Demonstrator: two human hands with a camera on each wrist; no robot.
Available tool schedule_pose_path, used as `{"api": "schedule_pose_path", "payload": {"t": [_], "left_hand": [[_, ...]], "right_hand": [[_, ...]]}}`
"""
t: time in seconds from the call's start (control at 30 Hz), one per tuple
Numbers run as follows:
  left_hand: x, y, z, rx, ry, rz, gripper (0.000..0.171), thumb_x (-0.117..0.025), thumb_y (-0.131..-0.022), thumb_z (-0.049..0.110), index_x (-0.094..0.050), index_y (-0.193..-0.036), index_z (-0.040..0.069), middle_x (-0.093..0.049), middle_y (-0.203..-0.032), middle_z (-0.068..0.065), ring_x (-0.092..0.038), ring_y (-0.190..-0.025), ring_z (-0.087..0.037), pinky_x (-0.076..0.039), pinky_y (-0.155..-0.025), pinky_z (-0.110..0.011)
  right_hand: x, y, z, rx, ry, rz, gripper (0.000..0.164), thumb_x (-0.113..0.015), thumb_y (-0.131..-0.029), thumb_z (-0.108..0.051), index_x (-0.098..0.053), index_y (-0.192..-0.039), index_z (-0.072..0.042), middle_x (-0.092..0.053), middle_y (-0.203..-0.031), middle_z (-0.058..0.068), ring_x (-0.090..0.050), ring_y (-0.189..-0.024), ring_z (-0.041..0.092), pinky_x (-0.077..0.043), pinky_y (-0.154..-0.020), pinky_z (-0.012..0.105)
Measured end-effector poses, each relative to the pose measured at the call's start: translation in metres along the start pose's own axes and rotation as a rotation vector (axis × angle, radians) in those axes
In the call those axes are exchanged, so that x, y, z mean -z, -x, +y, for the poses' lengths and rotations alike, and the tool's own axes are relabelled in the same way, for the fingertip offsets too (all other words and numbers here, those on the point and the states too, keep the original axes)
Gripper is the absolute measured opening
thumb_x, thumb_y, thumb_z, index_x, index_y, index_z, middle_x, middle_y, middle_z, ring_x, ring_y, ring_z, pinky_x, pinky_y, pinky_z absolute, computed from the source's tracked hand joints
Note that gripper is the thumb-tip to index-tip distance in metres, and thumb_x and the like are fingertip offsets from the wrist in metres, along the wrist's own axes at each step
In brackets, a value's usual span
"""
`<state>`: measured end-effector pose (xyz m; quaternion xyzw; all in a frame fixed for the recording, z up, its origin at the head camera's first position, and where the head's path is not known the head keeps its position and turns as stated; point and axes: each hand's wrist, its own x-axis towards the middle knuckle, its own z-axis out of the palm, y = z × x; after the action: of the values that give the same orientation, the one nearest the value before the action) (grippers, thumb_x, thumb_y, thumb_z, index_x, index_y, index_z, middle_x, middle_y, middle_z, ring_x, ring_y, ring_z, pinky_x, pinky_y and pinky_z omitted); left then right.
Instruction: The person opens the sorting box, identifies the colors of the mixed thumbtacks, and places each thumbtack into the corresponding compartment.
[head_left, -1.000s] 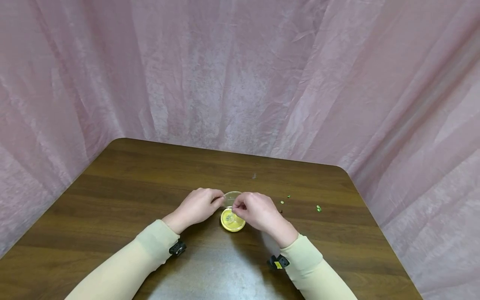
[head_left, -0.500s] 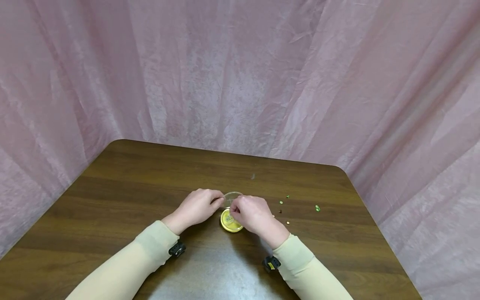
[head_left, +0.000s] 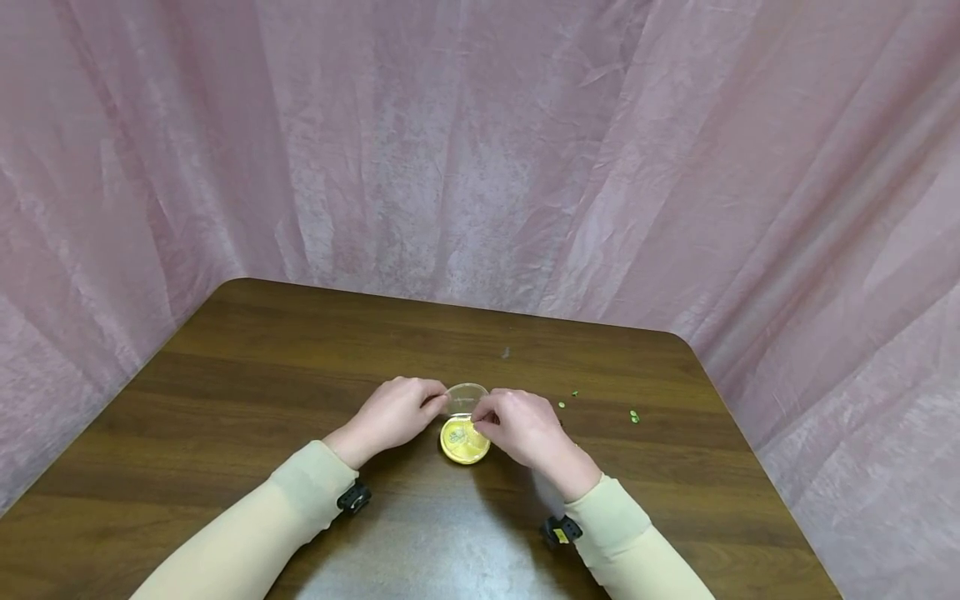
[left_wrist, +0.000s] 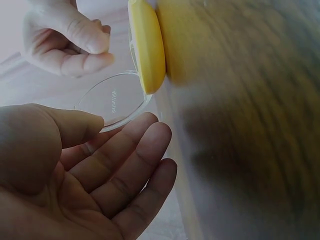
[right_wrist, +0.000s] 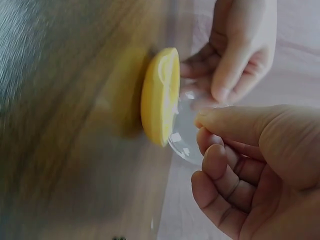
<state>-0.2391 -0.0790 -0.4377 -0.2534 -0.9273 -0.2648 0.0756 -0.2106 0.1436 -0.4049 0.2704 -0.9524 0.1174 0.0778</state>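
Note:
A round yellow case point(head_left: 465, 455) with inner compartments lies on the table, its clear hinged lid point(head_left: 465, 400) standing raised at the back. Small greenish bits point(head_left: 457, 436) show inside it. My left hand point(head_left: 401, 408) pinches the lid's left edge between thumb and fingers, the other fingers spread in the left wrist view. Over the case's right side is my right hand point(head_left: 519, 423), thumb tip pressed to the curled index finger. Those fingertips point(right_wrist: 202, 120) overlap the lid in the right wrist view; I cannot tell whether a tiny piece sits between them.
Green bits point(head_left: 634, 417) lie to the right on the brown wooden table point(head_left: 337, 333). A pale green bit point(head_left: 562, 405) and another green bit point(head_left: 575, 392) are nearer the right hand. A pink curtain point(head_left: 480, 150) hangs behind the table.
My right hand dipped left over the case half a second ago and has since drawn back right, uncovering more of the compartments. My left hand stays at the lid.

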Motion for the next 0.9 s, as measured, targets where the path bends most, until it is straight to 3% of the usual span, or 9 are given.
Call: {"api": "schedule_pose_path", "payload": {"t": [0.27, 0.5, 0.67, 0.9], "left_hand": [[-0.001, 0.0, 0.0, 0.001, 0.004, 0.0, 0.018, -0.06, -0.099, 0.029, -0.075, -0.1, 0.02, -0.064, -0.083, 0.017, -0.055, -0.069, -0.005, -0.045, -0.067, -0.032], [0.001, 0.001, 0.0, 0.009, 0.017, -0.007, 0.018, -0.06, -0.1, 0.028, -0.075, -0.101, 0.02, -0.065, -0.085, 0.016, -0.056, -0.071, -0.005, -0.046, -0.069, -0.031], [0.002, 0.0, 0.001, 0.02, 0.026, -0.016, 0.018, -0.059, -0.1, 0.028, -0.075, -0.101, 0.02, -0.065, -0.086, 0.016, -0.056, -0.071, -0.005, -0.045, -0.07, -0.031], [0.001, 0.0, 0.002, 0.019, 0.025, -0.019, 0.019, -0.06, -0.1, 0.028, -0.075, -0.101, 0.018, -0.064, -0.084, 0.017, -0.056, -0.071, -0.005, -0.046, -0.07, -0.032]], "right_hand": [[0.015, 0.011, 0.037, -0.14, -0.016, 0.037, 0.005, -0.075, -0.084, -0.024, -0.074, -0.086, -0.029, -0.059, -0.081, -0.019, -0.055, -0.073, 0.002, -0.044, -0.066, 0.028], [0.022, 0.018, 0.075, -0.282, 0.014, -0.004, 0.005, -0.073, -0.086, -0.026, -0.075, -0.091, -0.027, -0.064, -0.083, -0.016, -0.059, -0.077, 0.006, -0.047, -0.069, 0.033], [0.026, 0.025, 0.088, -0.307, 0.062, -0.064, 0.004, -0.072, -0.086, -0.023, -0.073, -0.086, -0.028, -0.062, -0.08, -0.015, -0.056, -0.073, 0.008, -0.046, -0.067, 0.034], [0.028, 0.033, 0.089, -0.284, 0.088, -0.153, 0.005, -0.076, -0.083, -0.025, -0.071, -0.081, -0.026, -0.06, -0.073, -0.016, -0.055, -0.069, 0.007, -0.045, -0.063, 0.034]]}}
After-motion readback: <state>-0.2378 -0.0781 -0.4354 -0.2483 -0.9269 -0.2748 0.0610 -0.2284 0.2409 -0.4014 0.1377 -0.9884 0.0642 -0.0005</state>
